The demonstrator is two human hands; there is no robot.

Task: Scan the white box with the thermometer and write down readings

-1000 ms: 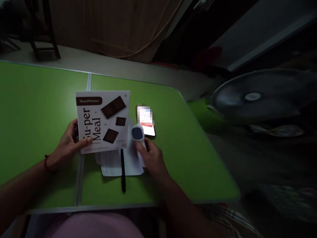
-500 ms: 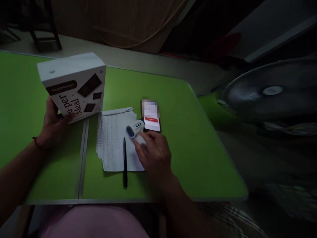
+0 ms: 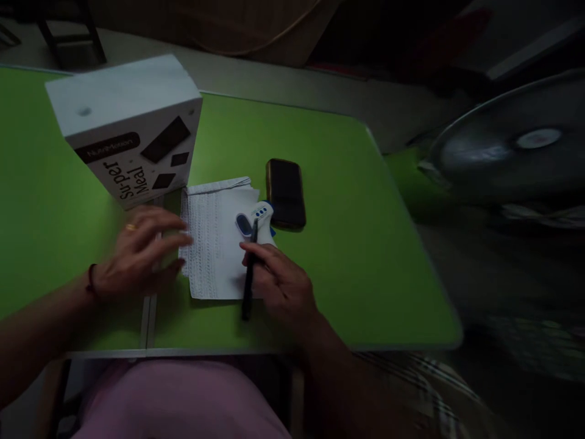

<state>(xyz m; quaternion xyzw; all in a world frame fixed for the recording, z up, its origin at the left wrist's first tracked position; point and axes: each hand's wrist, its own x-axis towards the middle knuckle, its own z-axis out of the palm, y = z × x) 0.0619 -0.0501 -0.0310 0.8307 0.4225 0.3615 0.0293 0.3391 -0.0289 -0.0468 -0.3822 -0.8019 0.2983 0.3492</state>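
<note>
My right hand (image 3: 283,280) pinches a black pen (image 3: 249,280) over the right part of a paper pad (image 3: 223,244). Rows of small handwriting fill the pad's left side. A white and blue infrared thermometer (image 3: 262,219) lies on the pad's right edge, partly covered by the pen and my right hand. My left hand (image 3: 146,250), wearing a ring and a dark red wrist string, hovers at the pad's left edge with its fingers apart and nothing in them. Just beyond it stands a white box (image 3: 128,128) printed "Su-per Meal".
A phone (image 3: 286,194) with a dark screen lies right of the thermometer on the green table (image 3: 365,262). A metal-trimmed seam crosses the tabletop on the left. To the right is a large round fan (image 3: 512,140). A dark chair (image 3: 70,36) stands beyond the table.
My left hand has let go of the box and come to the pad. My right hand has left the thermometer and taken the pen. The phone's screen has gone dark.
</note>
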